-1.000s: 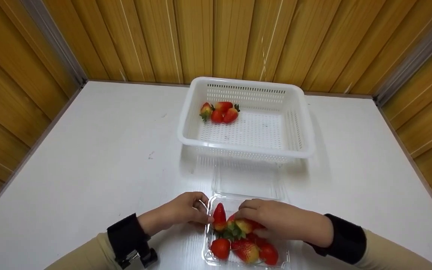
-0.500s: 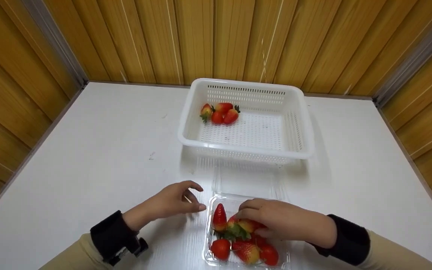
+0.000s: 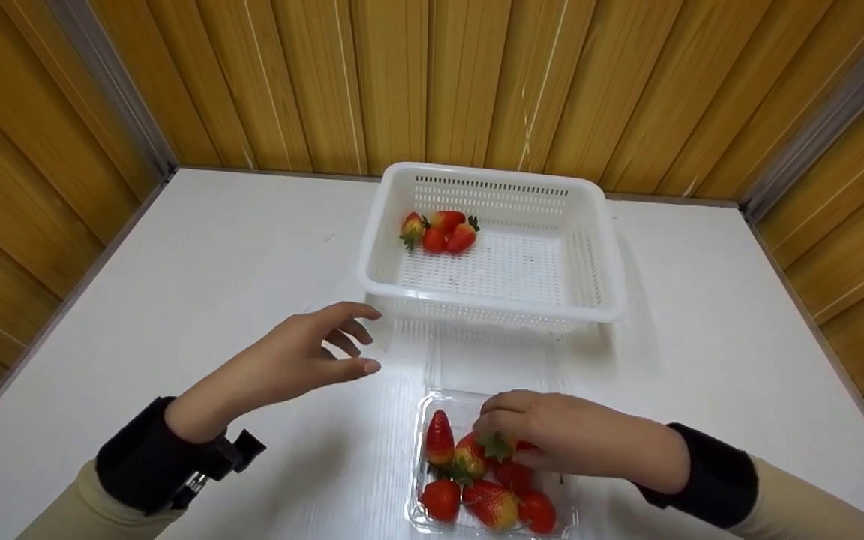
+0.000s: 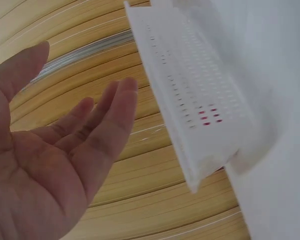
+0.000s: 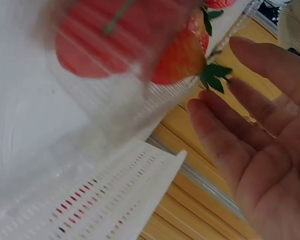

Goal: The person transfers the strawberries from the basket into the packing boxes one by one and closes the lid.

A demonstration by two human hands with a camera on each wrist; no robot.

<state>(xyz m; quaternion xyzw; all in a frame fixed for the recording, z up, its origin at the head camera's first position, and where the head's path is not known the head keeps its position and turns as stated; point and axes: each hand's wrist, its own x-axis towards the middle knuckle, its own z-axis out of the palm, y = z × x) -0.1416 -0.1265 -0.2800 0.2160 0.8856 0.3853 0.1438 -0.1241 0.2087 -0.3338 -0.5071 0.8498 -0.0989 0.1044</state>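
My left hand (image 3: 312, 352) is held over the table in front of the basket's left corner, fingers spread and holding nothing. In the left wrist view its palm and loosely bent fingers show beside the basket. My right hand (image 3: 559, 435) is over the right part of a clear plastic clamshell box (image 3: 415, 457) with several strawberries in it. In the right wrist view, its thumb and fingers stand apart, right at the green leaves of a strawberry (image 5: 177, 62). In the head view the hand hides part of the fruit. The box's clear lid (image 3: 492, 360) lies folded back.
A white slotted basket (image 3: 492, 298) stands at the back of the white table (image 3: 237, 247); several strawberries (image 3: 436, 232) lie in its left part. Wood-patterned panels (image 3: 462, 82) enclose the table at the back and sides. Each wrist wears a black strap (image 3: 721, 472).
My left hand has left the box's left edge and moved up and left, toward the basket. Under my right hand, a strawberry's leaves have shifted right and now show near the fingertips.
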